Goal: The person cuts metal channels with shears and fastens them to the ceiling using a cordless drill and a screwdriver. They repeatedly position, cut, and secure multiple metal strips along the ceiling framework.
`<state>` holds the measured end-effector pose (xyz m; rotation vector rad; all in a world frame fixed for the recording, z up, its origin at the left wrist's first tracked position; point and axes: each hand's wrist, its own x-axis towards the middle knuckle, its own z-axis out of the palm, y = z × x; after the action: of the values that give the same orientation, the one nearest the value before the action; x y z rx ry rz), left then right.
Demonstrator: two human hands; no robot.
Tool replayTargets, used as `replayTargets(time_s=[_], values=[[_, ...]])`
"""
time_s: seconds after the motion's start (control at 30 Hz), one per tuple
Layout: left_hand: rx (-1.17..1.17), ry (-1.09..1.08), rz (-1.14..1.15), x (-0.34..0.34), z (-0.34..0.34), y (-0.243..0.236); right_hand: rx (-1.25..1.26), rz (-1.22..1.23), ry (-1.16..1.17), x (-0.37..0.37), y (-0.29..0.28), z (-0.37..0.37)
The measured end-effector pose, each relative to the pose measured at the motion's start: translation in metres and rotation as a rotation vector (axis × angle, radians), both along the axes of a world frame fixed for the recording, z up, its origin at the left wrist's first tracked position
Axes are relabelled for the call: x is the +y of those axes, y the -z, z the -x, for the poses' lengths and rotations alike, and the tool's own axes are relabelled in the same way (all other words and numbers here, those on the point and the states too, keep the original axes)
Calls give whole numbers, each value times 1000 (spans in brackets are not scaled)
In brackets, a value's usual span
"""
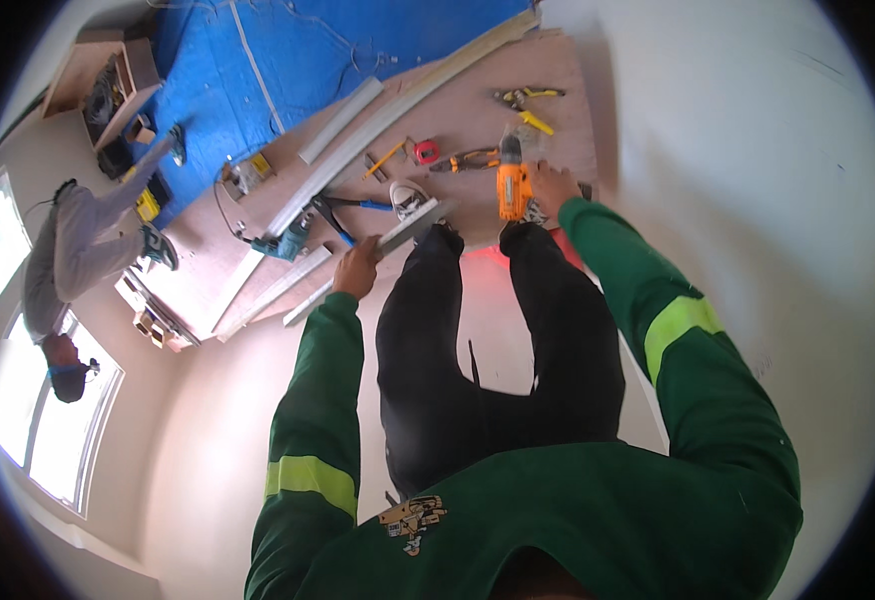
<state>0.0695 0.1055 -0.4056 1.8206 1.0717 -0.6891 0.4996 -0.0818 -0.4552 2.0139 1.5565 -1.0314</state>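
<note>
My left hand (356,268) is closed around a grey metal channel (408,228), which slants up to the right in front of my legs. My right hand (555,188) grips an orange cordless drill (513,188) near my right foot, its dark chuck pointing away from me. Just beyond the drill lie yellow-handled snips (530,106) and orange-and-black pliers (466,160). A red tape measure (426,151) rests left of the pliers, beside a tool with a thin orange handle (386,160). Left of the channel are a blue-handled tool (336,218) and a corded teal power tool (286,240).
Several long metal profiles (358,150) cross the brown board (558,70) diagonally. Beyond it spreads a blue sheet (218,70) with cables. A white wall (738,150) stands close on my right. Another person (68,250) is at the left, near an open wooden box (108,85).
</note>
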Motion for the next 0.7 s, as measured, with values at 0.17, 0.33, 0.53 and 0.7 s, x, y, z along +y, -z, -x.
replayTargets(time_s=[0.17, 0.33, 0.53, 0.7], values=[[-13, -40, 9, -12, 8, 95, -55, -119, -274, 32, 126, -8], [29, -6, 42, -28, 26, 147, -98, -171, -321, 54, 171, -18], [-8, -33, -12, -22, 47, 213, -53, -605, -410, 41, 184, 67], [10, 15, -59, 3, 62, 241, -291, -338, -625, 45, 220, 99]])
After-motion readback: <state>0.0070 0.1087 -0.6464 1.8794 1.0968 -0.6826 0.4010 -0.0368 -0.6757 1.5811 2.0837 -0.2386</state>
